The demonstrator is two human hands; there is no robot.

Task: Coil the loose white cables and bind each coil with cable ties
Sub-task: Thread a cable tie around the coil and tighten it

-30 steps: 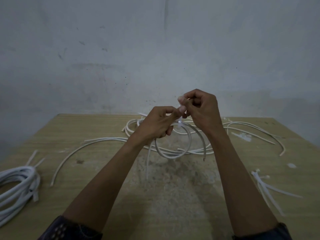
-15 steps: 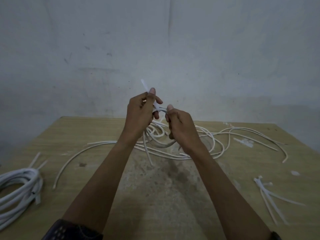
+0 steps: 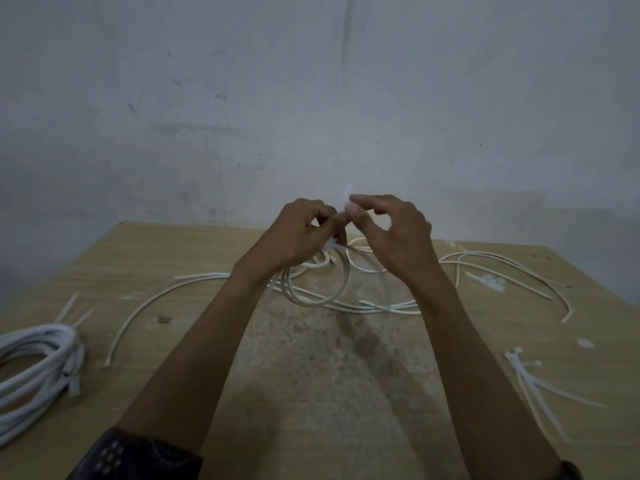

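Coil [image 3: 320,296] looks light and springy: my left hand [image 3: 294,237] grips its bunched top, right hand [image 3: 394,237] pinches the slippery tie [image 3: 348,195].

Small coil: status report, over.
Left hand grips small coil. Right hand pinches cable tie tail above it. Loose cables lie beneath; nothing blocking.

The bench [image 3: 485,445] is pale tan wood grain with a mottled grey-brown patch down its middle. The cables [image 3: 388,308], the bound coil [image 3: 38,362] near left and the cable ties [image 3: 533,386] near right are white. The wall [image 3: 311,98] is grey with dark scuffs, and the sleeve [image 3: 135,459] is dark with pale dots.
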